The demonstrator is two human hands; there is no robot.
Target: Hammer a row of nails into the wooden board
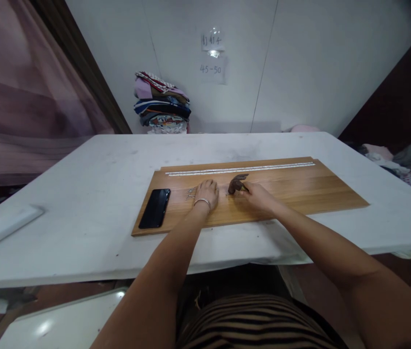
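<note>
My right hand [258, 196] is wrapped round the handle of a claw hammer [235, 186] with a dark, rusty-looking head. The hammer's head is low over the wooden board [292, 191], close by a tiny nail [227, 195] at its face. My left hand [207, 192], with a bracelet at the wrist, lies palm down on the board to the left of the hammer. Its fingers rest on the wood; what is under the palm is hidden. Several loose nails [190, 193] lie just left of that hand.
A black phone [155, 208] lies on the board's left end. Two white measuring strips [239, 169] run along its far side. The board is on a white table [92, 194]. A white object [7, 228] sits at far left. Folded cloths [163, 103] are stacked by the wall.
</note>
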